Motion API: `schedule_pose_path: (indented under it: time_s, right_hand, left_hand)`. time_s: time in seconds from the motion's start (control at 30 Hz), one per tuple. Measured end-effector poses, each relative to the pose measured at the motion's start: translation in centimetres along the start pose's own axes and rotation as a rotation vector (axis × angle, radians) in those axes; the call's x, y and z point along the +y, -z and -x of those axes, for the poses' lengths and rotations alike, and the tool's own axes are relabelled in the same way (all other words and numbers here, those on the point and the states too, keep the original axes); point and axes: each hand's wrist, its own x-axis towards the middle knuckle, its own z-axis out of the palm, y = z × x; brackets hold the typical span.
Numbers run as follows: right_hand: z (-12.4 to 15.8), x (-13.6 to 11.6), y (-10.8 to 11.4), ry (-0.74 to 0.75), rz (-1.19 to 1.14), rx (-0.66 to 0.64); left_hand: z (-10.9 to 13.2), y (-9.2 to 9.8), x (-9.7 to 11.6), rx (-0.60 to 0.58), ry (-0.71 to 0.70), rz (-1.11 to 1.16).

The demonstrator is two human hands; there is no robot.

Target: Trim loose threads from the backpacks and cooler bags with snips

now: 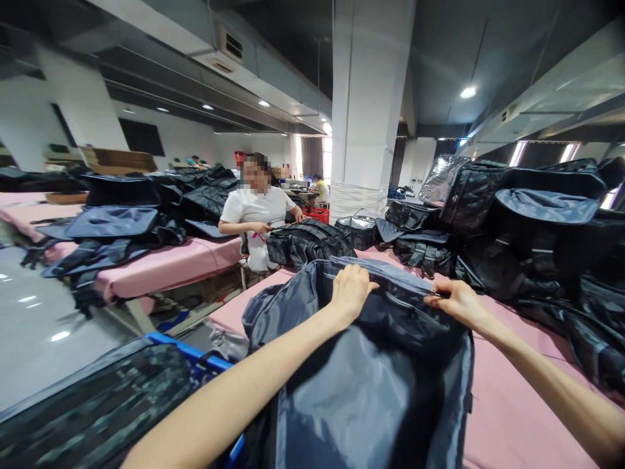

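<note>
Left hand point(350, 293) and right hand point(456, 301) pinch an open bag point(351, 371) at its rim, slate-grey, glossy, creased inside

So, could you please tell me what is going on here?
The person's left hand and right hand both hold the far edge of an open grey-lined bag, at a pink table. Beyond it, a white-shirted co-worker reaches to a dark bag. More bags are piled on the right.

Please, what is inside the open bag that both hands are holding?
Grey lining and a dark panel are visible; the left hand and forearm cover what lies behind them.
</note>
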Motion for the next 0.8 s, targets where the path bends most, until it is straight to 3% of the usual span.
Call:
schedule_pose_path:
  time_s: [0.13, 0.23, 0.37, 0.57, 0.7, 0.8]
  right_hand:
    - [0.0, -0.3, 0.4, -0.005, 0.072, -0.045]
    - [-0.1, -0.8, 0.7, 0.05, 0.151, -0.019]
    - [-0.8, -2.3, 0.5, 0.286, 0.301, 0.103]
    - [-2.3, -6.8, -0.4, 0.651, 0.729, 0.239]
    - [-3.3, -8.5, -1.1, 0.767, 0.826, 0.255]
    - [-3.6, -7.9, -1.1, 0.752, 0.787, 0.246]
  left_hand:
    - [0.0, -1.4, 0.1, 0.102, -0.047, 0.045]
    - [-0.5, -1.5, -0.8, 0.063, -0.09, 0.237]
    - [-1.2, -1.2, -2.1, -0.025, -0.127, 0.531]
    - [-1.3, -1.1, -2.4, -0.046, -0.094, 0.628]
    - [-1.2, -0.8, -2.5, -0.057, -0.107, 0.628]
    - [-1.3, -0.2, -2.8, -0.077, -0.121, 0.654]
